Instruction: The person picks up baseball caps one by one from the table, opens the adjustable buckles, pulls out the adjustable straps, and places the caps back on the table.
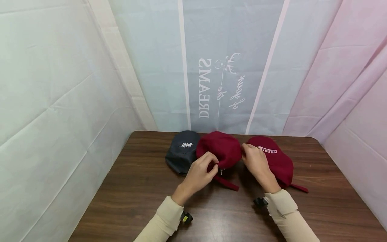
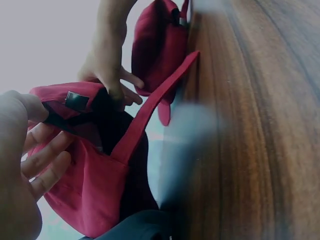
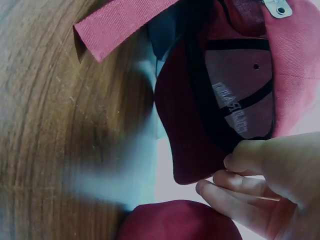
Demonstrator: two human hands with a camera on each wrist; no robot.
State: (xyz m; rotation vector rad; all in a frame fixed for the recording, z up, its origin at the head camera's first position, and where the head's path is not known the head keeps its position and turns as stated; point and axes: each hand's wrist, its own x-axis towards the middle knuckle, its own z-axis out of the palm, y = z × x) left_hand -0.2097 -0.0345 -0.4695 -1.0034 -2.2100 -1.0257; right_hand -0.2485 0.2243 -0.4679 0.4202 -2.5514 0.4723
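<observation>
A dark red cap (image 1: 219, 148) is in the middle of the row, tipped so that its hollow inside (image 3: 240, 90) shows in the right wrist view. My left hand (image 1: 198, 173) pinches its rear edge, by the back opening. On the cap's other side, my right hand (image 1: 257, 163) pinches the edge near the brim between thumb and fingers. The cap's loose strap (image 1: 226, 184) hangs down over the table. Just beyond my right hand lies a second dark red cap (image 1: 281, 164) with white lettering, partly hidden by that hand.
A dark navy cap (image 1: 181, 154) with a white print sits left of the middle cap, close against it. All the caps are near the back edge of the brown wooden table (image 1: 121, 201). Printed cloth (image 1: 169, 67) hangs behind and at both sides.
</observation>
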